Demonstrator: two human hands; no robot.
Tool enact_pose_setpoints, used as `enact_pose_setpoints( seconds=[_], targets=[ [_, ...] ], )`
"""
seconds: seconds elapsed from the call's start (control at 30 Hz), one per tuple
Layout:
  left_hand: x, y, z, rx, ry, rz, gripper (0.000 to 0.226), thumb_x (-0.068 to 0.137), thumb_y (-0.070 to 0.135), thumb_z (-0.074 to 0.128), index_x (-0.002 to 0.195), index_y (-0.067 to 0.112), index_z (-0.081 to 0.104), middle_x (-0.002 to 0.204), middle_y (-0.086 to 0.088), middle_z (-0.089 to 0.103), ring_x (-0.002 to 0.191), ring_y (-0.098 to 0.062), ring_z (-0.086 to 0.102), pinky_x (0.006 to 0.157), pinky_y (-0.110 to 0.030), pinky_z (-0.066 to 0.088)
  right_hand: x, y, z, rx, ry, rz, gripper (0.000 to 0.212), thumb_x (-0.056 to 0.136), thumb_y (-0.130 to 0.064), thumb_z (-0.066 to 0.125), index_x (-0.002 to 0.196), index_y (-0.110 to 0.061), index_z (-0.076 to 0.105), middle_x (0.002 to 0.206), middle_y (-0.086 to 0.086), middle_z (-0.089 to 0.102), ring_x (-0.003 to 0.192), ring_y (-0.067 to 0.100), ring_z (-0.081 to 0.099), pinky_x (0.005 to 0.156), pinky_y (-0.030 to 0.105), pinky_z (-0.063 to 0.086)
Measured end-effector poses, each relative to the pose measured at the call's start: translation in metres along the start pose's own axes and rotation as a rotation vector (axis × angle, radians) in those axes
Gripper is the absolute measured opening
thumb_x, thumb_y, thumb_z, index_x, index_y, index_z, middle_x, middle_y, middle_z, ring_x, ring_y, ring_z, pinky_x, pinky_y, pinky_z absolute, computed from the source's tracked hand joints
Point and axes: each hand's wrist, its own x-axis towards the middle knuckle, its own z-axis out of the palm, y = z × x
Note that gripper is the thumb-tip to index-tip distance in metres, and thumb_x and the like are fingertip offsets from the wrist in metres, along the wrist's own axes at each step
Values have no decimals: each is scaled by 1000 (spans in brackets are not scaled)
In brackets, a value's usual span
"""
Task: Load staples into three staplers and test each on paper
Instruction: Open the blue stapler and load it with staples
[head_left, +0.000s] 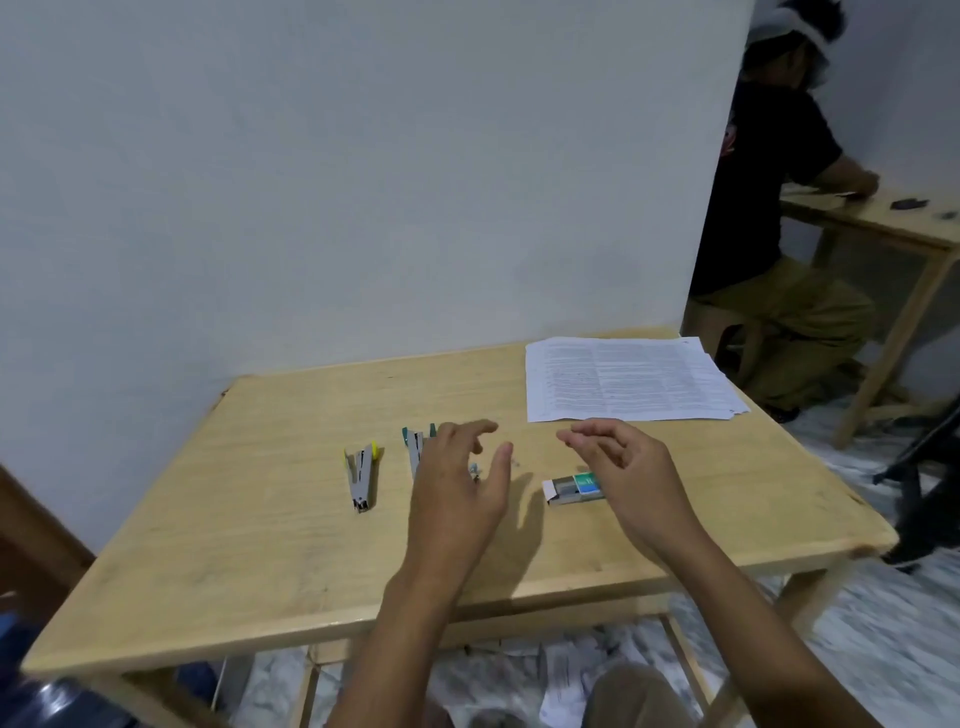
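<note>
While both hands hover empty with fingers loosely spread, the left hand (457, 483) partly hides the green stapler (415, 447); a yellow stapler (361, 475) lies open beside it. One staple box (569, 488) and one paper stack (623, 379) rest on the counter (260, 519), near the right hand (628, 467).

The wooden desk (260, 519) carried a yellow stapler (360, 475), a green stapler (414, 444), an open staple box (571, 488) and printed papers (623, 379).

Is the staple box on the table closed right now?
No, the staple box lies on the table with its inner tray slid partly out, just beside the right hand.
</note>
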Motion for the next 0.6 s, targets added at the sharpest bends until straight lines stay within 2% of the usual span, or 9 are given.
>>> enact_pose_setpoints(
  seconds=[0.07,0.13,0.17,0.27,0.33,0.4,0.47,0.53,0.6],
  targets=[
    [9,-13,-13,155,-86,-193,31,91,36,65,118,21,65,103,2,58,97,-17,58,77,-28,43,-2,1,7,-60,-2,-43,8,91,-20,69,96,-23,75,99,-12,75,102,5,66,93,29,51],
    [14,-28,-19,354,-307,-399,44,89,47,63,124,19,64,118,-2,62,103,-19,62,82,-30,49,-4,1,14,-133,-4,-101,10,90,-21,71,92,-31,75,101,-13,71,99,6,64,91,27,50],
    [15,-34,-19,424,-398,-447,46,88,50,63,120,18,66,116,-3,65,102,-20,64,82,-31,51,-5,0,18,-154,-3,-128,12,89,-21,72,90,-33,75,100,-13,69,95,6,63,88,26,50],
    [17,-42,-14,518,-497,-468,32,84,44,68,90,13,73,82,-3,67,80,-21,66,60,-28,48,-8,-3,28,-143,-30,-134,10,89,-20,73,91,-30,75,96,-13,71,88,4,63,82,27,53],
    [20,-45,-10,540,-491,-483,24,82,36,70,87,12,72,78,-3,65,74,-20,66,52,-26,42,-10,-2,34,-157,-56,-108,7,89,-24,73,92,-30,75,93,-13,73,89,4,64,78,29,56],
    [22,-48,-10,523,-475,-476,19,82,28,68,85,10,73,78,-6,66,70,-20,65,51,-26,44,-12,-1,39,-163,-87,-98,6,89,-25,72,93,-28,75,91,-14,74,91,4,65,74,26,55],
    [22,-47,-14,457,-471,-453,23,86,27,67,80,6,75,73,-9,67,64,-20,63,53,-27,43,-13,0,42,-161,-93,-99,6,89,-23,72,93,-24,77,91,-12,75,89,3,64,72,13,48],
    [20,-44,-20,322,-445,-431,26,89,27,66,76,7,75,71,-12,69,60,-18,59,55,-27,44,-15,1,45,-153,-95,-107,6,89,-21,72,92,-22,77,91,-11,74,86,2,63,70,8,43],
    [16,-37,-28,114,-408,-434,23,92,28,65,76,14,75,68,-6,71,60,-14,61,57,-26,48,-15,0,48,-144,-99,-123,5,89,-22,72,92,-22,77,90,-11,74,87,4,64,72,9,44]
  ],
)
